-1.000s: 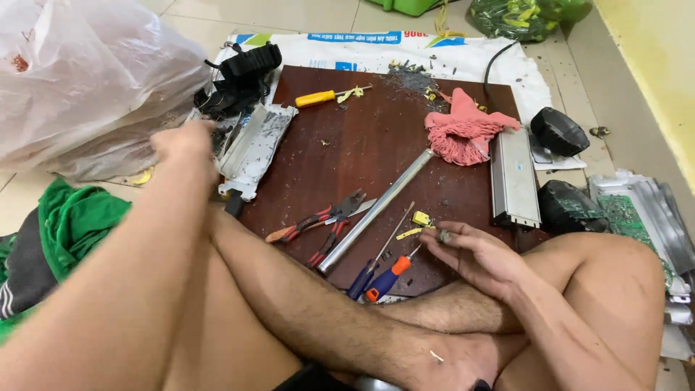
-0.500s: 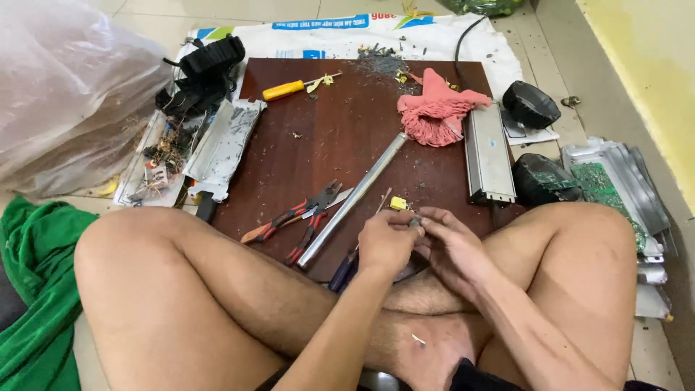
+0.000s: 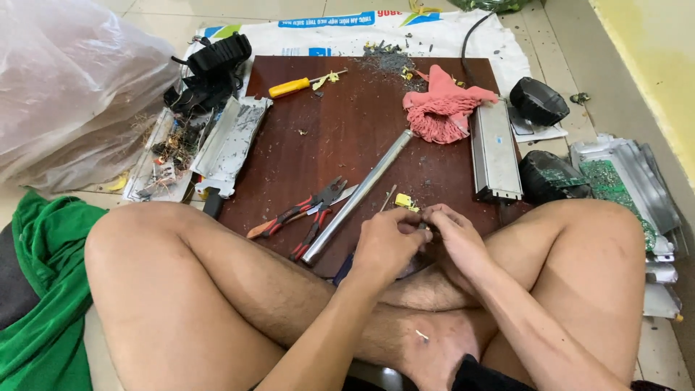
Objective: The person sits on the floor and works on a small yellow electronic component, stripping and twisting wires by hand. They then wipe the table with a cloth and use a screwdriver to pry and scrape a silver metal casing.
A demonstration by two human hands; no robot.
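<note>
Left hand (image 3: pixel 387 242) now meets right hand (image 3: pixel 452 235) at board (image 3: pixel 318 152) near edge

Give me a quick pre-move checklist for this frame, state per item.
1. Both hands on the part: left hand and right hand meet over a small piece. Ok.
2. Part identity: hidden by the fingers. Cannot tell.
3. Pliers close to the left hand, on the board. Ok.
4. Metal tube lies loose beside the hands; may roll. Not ok.
5. Yellow screwdriver at the far edge, away from both hands. Not ok.
</note>
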